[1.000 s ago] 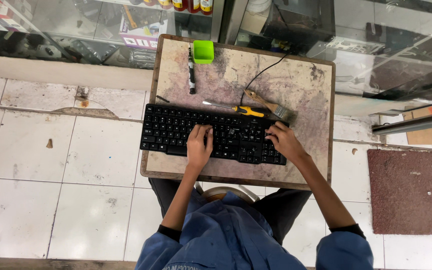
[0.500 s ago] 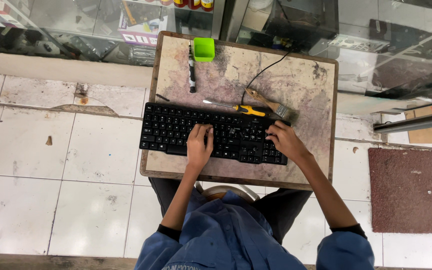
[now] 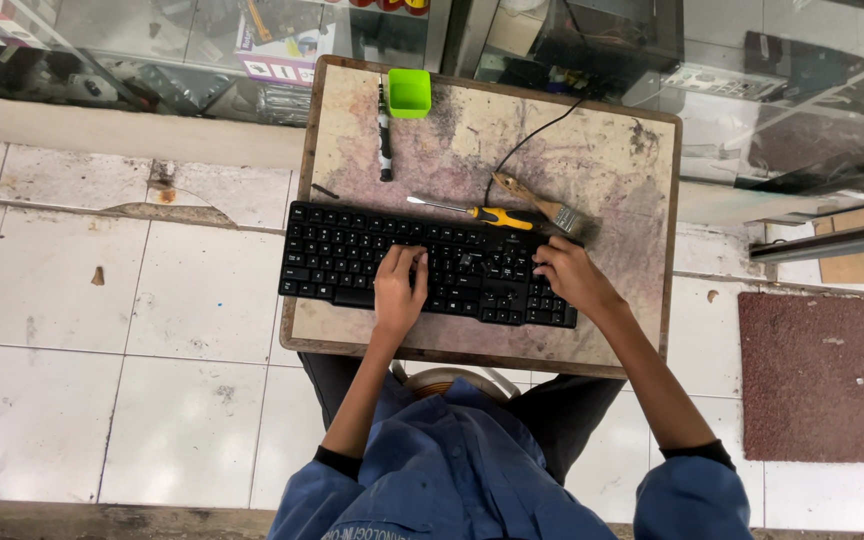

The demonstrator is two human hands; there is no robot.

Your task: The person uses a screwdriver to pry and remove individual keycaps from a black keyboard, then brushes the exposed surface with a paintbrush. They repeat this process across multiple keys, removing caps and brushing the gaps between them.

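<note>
Nothing moved since earlier, 2 hands apart, left hand flat mid keyboard, right hand on its right end

Looking straight down from overhead, well above both hands; framing the small table beneath them, tiled floor beside the left, glass cases beyond the fingertips. Only one view.

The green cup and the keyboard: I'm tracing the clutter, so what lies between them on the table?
In the head view, bare stained tabletop separates the green cup from the keyboard; a dark pen-like tool lies just beside that stretch.
</note>
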